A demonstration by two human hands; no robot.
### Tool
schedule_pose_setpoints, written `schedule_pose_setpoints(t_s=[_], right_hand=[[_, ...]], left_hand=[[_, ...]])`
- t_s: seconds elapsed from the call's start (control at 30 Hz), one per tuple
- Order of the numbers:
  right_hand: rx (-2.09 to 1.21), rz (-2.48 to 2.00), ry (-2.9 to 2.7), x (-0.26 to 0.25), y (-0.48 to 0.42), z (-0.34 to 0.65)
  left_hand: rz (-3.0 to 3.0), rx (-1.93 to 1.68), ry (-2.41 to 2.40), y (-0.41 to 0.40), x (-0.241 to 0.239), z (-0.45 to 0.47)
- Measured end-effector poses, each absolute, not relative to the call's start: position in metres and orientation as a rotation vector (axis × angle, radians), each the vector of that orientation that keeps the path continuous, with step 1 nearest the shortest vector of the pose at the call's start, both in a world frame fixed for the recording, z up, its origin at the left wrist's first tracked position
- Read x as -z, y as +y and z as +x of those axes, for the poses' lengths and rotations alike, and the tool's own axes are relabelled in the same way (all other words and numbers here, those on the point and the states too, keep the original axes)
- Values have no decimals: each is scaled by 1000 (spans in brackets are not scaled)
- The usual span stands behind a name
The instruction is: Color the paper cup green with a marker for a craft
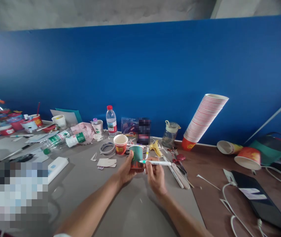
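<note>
A green paper cup is held upright over the table by my left hand, its thumb along the near left side and fingers under and around the base. My right hand grips a white marker pen that lies nearly level. The marker's green tip points left at the cup's side; whether it touches the surface I cannot tell. Just behind my left hand stands a red and white paper cup. Beyond my right hand lies a yellow star-shaped piece.
A tall leaning stack of paper cups rises at the right. A water bottle and a lidded jar stand by the blue partition. Tape rolls, card pieces, a black laptop-like slab and white cables surround the work spot.
</note>
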State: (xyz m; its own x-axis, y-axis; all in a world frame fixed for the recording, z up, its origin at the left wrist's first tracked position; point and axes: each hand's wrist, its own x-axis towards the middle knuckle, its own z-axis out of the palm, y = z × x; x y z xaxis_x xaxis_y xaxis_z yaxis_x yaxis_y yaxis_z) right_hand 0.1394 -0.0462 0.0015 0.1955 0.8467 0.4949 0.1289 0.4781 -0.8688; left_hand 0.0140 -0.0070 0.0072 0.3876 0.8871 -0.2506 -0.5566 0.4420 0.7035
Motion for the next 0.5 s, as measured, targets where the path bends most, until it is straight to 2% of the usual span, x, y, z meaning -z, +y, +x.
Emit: schedule_pose_setpoints(t_s=[0.2, 0.5], right_hand=[[-539, -1026, -1391, -3, -48, 143], [-592, -977, -1304, -3, -47, 145]], left_hand=[[570, -987, 669, -8, -11, 15], [561, -979, 655, -8, -8, 13]])
